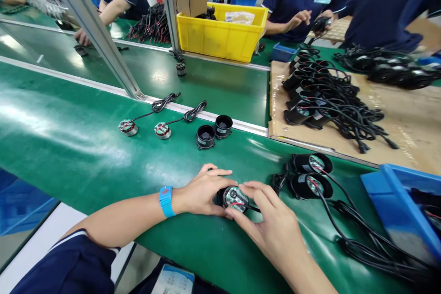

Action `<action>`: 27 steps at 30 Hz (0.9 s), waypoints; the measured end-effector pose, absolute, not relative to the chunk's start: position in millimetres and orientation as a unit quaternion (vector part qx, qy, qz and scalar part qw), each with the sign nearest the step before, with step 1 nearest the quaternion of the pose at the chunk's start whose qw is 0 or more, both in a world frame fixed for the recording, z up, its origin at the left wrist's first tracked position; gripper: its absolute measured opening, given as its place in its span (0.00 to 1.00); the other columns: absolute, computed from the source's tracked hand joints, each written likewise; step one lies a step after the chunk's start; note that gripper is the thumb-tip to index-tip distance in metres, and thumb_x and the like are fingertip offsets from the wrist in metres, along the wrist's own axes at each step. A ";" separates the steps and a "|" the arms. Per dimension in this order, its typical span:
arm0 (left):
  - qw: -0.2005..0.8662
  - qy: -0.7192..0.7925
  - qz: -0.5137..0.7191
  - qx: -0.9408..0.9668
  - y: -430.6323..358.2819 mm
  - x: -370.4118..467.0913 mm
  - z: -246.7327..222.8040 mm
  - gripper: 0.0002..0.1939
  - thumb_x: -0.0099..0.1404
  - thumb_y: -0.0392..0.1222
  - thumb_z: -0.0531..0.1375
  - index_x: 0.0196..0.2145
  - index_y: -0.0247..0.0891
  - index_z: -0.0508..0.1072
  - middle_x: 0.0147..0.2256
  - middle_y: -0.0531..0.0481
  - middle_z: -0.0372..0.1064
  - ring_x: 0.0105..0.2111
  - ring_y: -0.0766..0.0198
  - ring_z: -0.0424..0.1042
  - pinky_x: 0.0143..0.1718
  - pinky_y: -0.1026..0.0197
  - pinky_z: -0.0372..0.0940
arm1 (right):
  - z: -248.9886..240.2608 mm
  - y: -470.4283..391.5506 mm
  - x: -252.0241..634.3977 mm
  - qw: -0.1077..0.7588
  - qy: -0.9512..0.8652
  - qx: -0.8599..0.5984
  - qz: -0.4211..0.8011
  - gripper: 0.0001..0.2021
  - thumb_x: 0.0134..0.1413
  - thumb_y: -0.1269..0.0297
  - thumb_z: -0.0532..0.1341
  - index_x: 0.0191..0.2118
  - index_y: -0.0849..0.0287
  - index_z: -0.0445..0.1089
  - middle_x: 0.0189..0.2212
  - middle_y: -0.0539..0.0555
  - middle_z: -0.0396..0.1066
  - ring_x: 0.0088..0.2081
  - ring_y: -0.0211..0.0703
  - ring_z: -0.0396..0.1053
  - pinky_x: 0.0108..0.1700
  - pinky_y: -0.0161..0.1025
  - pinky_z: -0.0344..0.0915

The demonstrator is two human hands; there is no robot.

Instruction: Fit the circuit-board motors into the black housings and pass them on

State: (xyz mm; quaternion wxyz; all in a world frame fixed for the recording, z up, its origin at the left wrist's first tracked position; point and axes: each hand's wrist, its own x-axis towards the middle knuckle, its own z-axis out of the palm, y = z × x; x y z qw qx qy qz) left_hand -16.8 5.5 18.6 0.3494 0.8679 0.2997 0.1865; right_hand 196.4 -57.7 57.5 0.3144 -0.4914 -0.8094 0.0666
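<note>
My left hand (206, 191) is curled round the left side of a black round housing (220, 196), with its index finger held out. In or over that housing sits a small motor (236, 198) topped by a round green circuit board, red wires and a black cable. My right hand (267, 213) pinches the motor's right edge between thumb and fingers. How deep the motor sits is hidden by the fingers. Beyond my hands stand two empty black housings (206, 136). Farther left lie two loose motors, one (162, 130) nearer and one (128, 127) beyond, each with a bundled cable.
Right of my hands lie two housings (312, 186) fitted with boards, their cables trailing toward a blue bin (396, 211). Several more stand on cardboard (406, 119). A metal post (99, 36) rises at the bench divider. A yellow crate (220, 39) and co-workers are across the bench.
</note>
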 end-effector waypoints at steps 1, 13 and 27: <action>0.337 0.297 0.194 0.872 4.1 -17.1 19.6 0.33 0.59 0.53 0.68 0.59 0.41 0.68 0.57 0.39 0.72 0.65 0.42 0.61 0.65 0.40 0.44 | 58.1 -59.3 195.0 0.328 -0.809 -0.486 0.052 0.18 0.60 0.51 0.65 0.50 0.57 0.69 0.45 0.59 0.75 0.44 0.47 0.78 0.43 0.41 0.77; 0.309 0.298 0.174 0.886 5.3 -19.2 27.3 0.31 0.61 0.50 0.66 0.60 0.40 0.67 0.57 0.41 0.72 0.68 0.41 0.54 0.69 0.32 0.26 | 43.9 -56.4 191.3 0.380 -0.786 -0.473 0.120 0.16 0.60 0.56 0.66 0.49 0.58 0.69 0.39 0.57 0.78 0.33 0.43 0.78 0.29 0.35 0.74; 0.332 0.257 0.228 0.878 9.1 -20.5 30.7 0.34 0.58 0.61 0.68 0.57 0.41 0.70 0.54 0.40 0.73 0.63 0.43 0.63 0.70 0.37 0.37 | 46.0 -38.3 234.3 0.305 -0.755 -0.484 0.321 0.26 0.64 0.57 0.61 0.65 0.49 0.60 0.53 0.56 0.74 0.43 0.41 0.77 0.37 0.35 0.77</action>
